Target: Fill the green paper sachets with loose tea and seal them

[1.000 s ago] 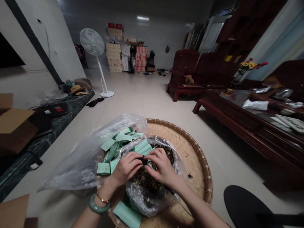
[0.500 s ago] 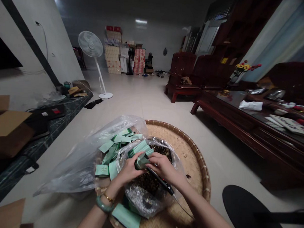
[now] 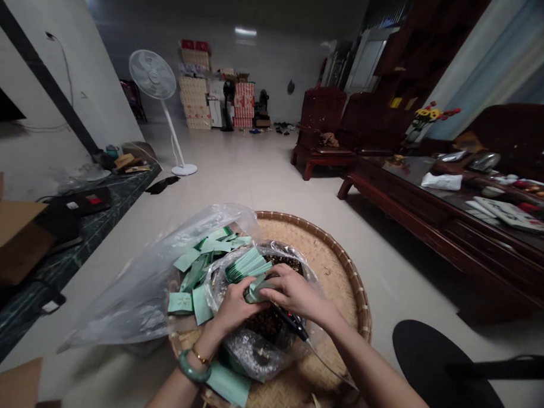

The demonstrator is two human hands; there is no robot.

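Observation:
Above an opened clear plastic bag, my left hand is closed round the left side of a small green packet. The fingers of my right hand pinch the packet's top and right side. Under my right palm is a black corded handheld tool with a small red light; whether my fingers also grip it is hidden. Dark, grainy dried material fills the bag. A fanned stack of green packets stands in the bag just beyond my hands.
The bag rests on a round woven bamboo tray. Loose green packets lie at its left beside a large clear plastic sack. A black round base stands right, near a wooden table. A white fan stands ahead.
My right hand has closed further over the top of the green packet, and the packet has turned slightly. The black tool shows less beneath my hand. The whole view has shifted a little.

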